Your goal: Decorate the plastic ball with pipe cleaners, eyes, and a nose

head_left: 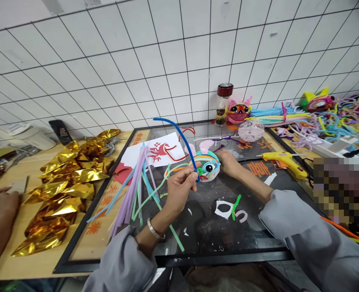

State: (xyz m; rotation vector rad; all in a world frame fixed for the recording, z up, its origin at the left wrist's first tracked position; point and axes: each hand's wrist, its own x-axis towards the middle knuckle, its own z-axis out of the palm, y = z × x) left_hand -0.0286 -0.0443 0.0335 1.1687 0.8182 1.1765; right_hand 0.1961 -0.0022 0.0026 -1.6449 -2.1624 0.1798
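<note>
My left hand (181,188) pinches a blue pipe cleaner (184,139) near its lower end, and the rest of it curves up and to the left. Just behind those fingertips is a colourful pipe-cleaner animal head (212,174) with pink ears and a black-and-white eye. My right hand (229,163) grips the head at its right edge, its fingertips mostly hidden. Left of the head, a bundle of purple, green and blue pipe cleaners (133,190) lies across a white sheet (173,142) with a red print. Bent red pipe cleaners (172,153) rest on that sheet.
A yellow glue gun (284,162) lies at right, near a white power strip (334,145). A lidded bottle (223,105), a finished pink head (238,111) and pipe-cleaner piles stand behind. Gold foil (65,190) covers the left, beside another person's hand (0,215). Paper scraps (225,209) lie in front.
</note>
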